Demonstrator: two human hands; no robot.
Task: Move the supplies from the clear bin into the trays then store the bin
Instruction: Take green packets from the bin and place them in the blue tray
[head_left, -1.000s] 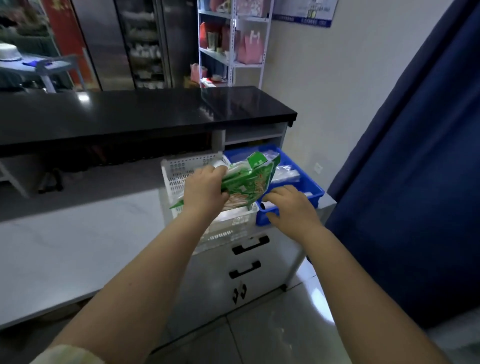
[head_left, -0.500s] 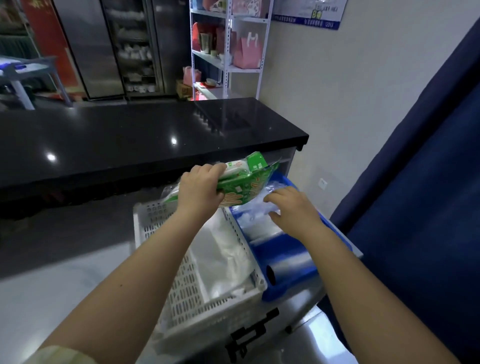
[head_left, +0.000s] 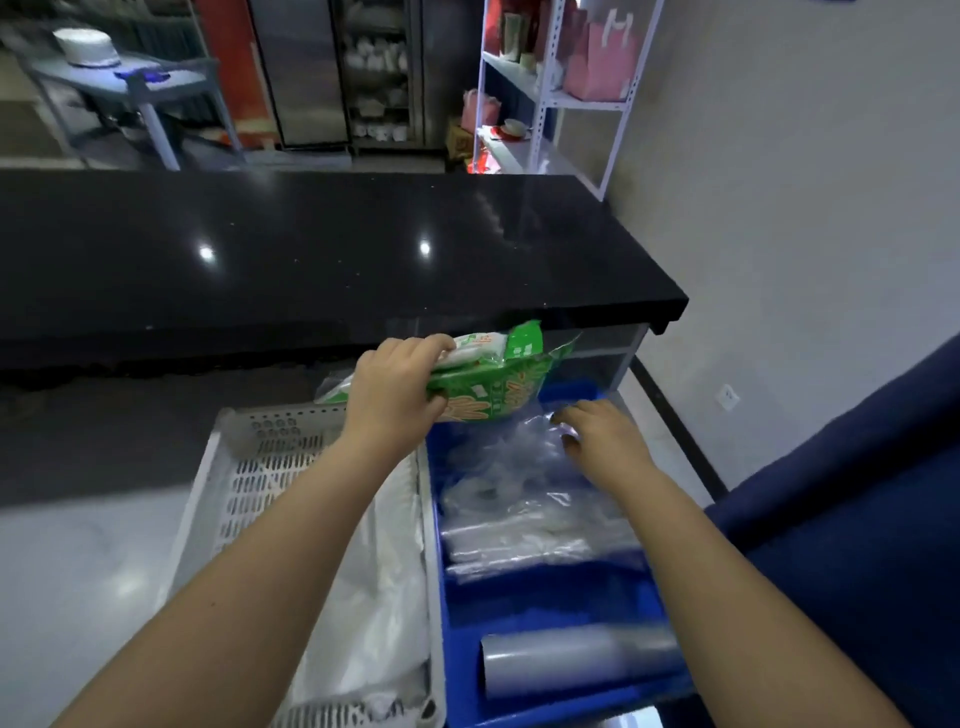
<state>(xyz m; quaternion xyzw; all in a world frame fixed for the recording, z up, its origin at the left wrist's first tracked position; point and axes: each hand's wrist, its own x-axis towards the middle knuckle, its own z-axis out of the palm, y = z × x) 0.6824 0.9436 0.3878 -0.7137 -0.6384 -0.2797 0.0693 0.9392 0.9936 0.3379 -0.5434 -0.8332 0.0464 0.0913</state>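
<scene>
A roll (head_left: 576, 660) lies at 5 o'clock in the blue tray (head_left: 545, 597), the white tray (head_left: 270, 467) at 7. Beyond, the right hand (head_left: 602, 436), fingers loosely bent, presses clear bags (head_left: 519, 519) flat — likely making room — while the left hand (head_left: 389, 395), fingers curled, grips green packets (head_left: 493, 384) at 12, ready to drop in.

Pale counter (head_left: 78, 571) with white slotted tray (head_left: 260, 467) beside blue tray (head_left: 519, 597)

The green packets (head_left: 493, 400) tilt at frame centre; below lie a white slotted tray (head_left: 260, 483) and, touching its right, a blue tray (head_left: 545, 603) holding clear bags (head_left: 519, 525).
</scene>
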